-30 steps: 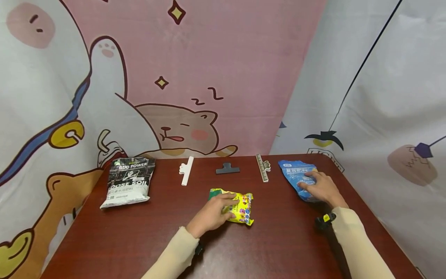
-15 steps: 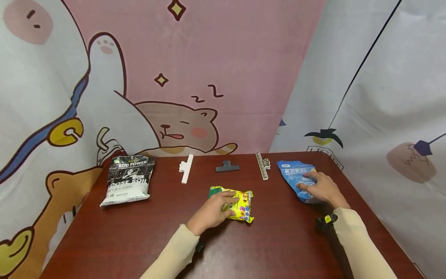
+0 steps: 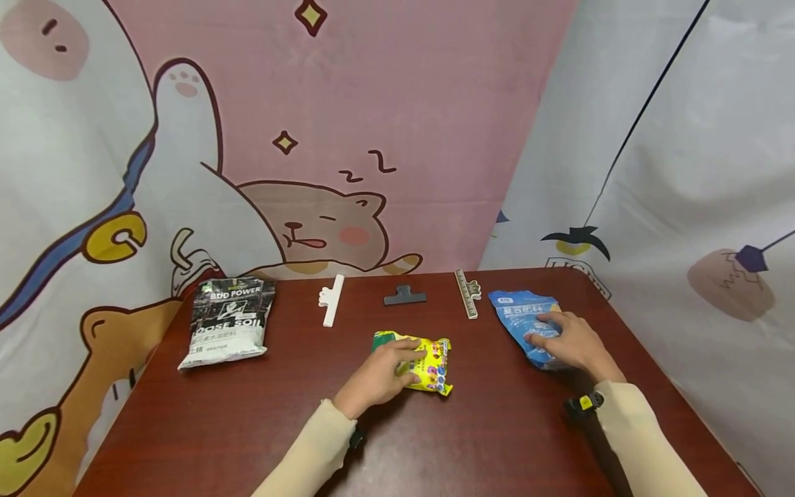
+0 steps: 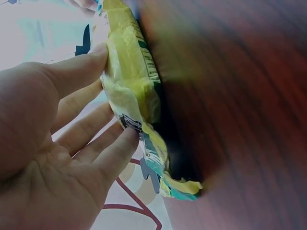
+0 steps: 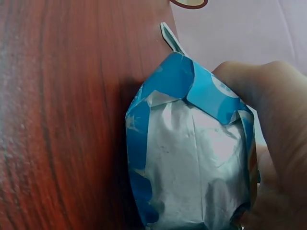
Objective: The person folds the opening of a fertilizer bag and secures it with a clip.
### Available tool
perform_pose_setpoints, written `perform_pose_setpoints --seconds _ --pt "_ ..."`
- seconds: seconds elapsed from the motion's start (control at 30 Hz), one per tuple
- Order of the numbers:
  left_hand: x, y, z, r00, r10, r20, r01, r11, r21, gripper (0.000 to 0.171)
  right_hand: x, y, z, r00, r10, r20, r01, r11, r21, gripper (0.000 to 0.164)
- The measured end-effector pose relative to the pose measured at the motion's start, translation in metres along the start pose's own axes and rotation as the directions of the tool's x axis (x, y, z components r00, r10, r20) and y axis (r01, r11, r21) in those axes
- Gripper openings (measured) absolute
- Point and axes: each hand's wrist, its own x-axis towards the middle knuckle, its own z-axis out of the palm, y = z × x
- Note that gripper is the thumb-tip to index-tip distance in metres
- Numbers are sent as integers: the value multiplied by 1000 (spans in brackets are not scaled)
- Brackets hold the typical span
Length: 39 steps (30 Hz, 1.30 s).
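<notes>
A small yellow bag with a green end and flower prints [image 3: 437, 364] lies mid-table. My left hand [image 3: 379, 379] rests on it, thumb and fingers spread over its upper face. In the left wrist view, fingertips [image 4: 128, 135] touch the crinkled wrapper. At the right lies a blue pouch with white lettering [image 3: 518, 317]. My right hand [image 3: 577, 343] lies over its right side, fingers extended across the top. The right wrist view shows the pouch's folded silver end [image 5: 192, 158] near the tabletop, with the thumb along its upper face; the other fingers are mostly hidden.
A black and white bag of soil product [image 3: 230, 321] lies at the left. Along the back are a white clip [image 3: 332, 301], a dark grey clip [image 3: 405, 296] and a patterned clip [image 3: 467, 295]. A printed cloth [image 3: 435, 124] hangs behind the reddish-brown table [image 3: 466, 449].
The blue pouch has slid slightly toward me and to the left, with my right hand on it. My left hand and the yellow bag keep their place.
</notes>
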Motion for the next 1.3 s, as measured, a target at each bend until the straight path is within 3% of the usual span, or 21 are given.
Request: perform_pose_setpoints --seconds 1.3 --pt "1 -3 1 1000 2 -5 -2 1000 -9 44 -53 -34 15 997 -65 -39 62 996 -67 82"
